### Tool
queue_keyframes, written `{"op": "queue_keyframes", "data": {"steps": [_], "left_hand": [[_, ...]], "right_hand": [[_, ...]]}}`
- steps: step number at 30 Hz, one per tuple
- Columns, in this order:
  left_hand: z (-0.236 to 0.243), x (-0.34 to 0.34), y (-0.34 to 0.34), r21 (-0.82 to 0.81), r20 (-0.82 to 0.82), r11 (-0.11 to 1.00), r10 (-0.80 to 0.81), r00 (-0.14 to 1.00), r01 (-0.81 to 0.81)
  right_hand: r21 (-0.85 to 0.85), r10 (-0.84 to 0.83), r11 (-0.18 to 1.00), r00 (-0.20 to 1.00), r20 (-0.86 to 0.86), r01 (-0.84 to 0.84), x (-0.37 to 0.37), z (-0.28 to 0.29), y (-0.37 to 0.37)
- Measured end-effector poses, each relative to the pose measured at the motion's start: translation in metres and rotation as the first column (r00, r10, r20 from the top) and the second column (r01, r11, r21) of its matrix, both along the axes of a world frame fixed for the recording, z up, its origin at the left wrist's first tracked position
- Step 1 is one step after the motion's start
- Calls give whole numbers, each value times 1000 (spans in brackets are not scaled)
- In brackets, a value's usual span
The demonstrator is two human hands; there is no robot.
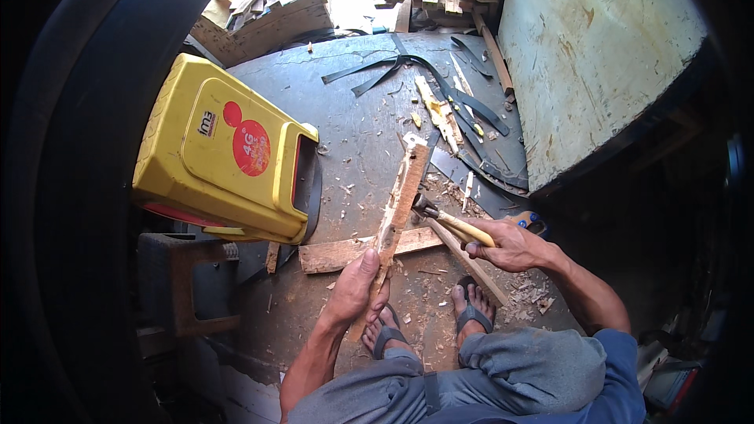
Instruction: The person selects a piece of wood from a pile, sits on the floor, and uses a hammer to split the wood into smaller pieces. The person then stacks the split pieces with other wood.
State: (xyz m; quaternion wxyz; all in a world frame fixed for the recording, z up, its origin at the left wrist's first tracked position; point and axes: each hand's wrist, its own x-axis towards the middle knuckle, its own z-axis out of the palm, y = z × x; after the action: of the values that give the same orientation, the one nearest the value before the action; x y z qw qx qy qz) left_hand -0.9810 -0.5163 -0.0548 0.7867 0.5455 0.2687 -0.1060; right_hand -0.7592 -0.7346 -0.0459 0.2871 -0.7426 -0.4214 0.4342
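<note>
The left hand (pixel 355 286) has its fingers clamped on a rough, splintered wooden slat (pixel 398 204) standing tilted on the dusty plywood floor (pixel 353 118). The right hand (pixel 509 245) grips tightly a wooden-handled hammer (pixel 448 220), its head touching the slat.

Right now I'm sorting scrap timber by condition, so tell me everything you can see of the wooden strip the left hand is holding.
The wooden strip is a long, narrow piece of rough, pale brown wood, splintered and chipped along its left edge, with a lighter broken top end. It stands tilted, top leaning away and to the right, above the dusty board floor. The left hand grips its lower end. The hammer in the right hand has its dark head against the strip's right edge, about midway.
</note>
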Motion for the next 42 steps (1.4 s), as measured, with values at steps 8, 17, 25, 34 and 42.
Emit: {"op": "queue_keyframes", "data": {"steps": [8,17,25,34,42], "left_hand": [[5,0,2,30,-5,999,-26,1000,26],[11,-3,3,120,-20,990,-66,998,68],[3,-8,15,-114,-50,988,-108,993,102],[11,-8,21,149,-81,975,-155,985,166],[12,-20,26,25,-116,975,-216,969,221]], "right_hand": [[-38,-37,999,993,-116,33,-1,4,-7],[-72,43,996,997,-69,-48,-3,4,-1],[-36,95,994,988,-125,-100,-4,-6,-8],[-1,98,995,992,-85,-98,-4,5,-3],[-130,102,985,990,-94,-114,-18,4,-11]]}}
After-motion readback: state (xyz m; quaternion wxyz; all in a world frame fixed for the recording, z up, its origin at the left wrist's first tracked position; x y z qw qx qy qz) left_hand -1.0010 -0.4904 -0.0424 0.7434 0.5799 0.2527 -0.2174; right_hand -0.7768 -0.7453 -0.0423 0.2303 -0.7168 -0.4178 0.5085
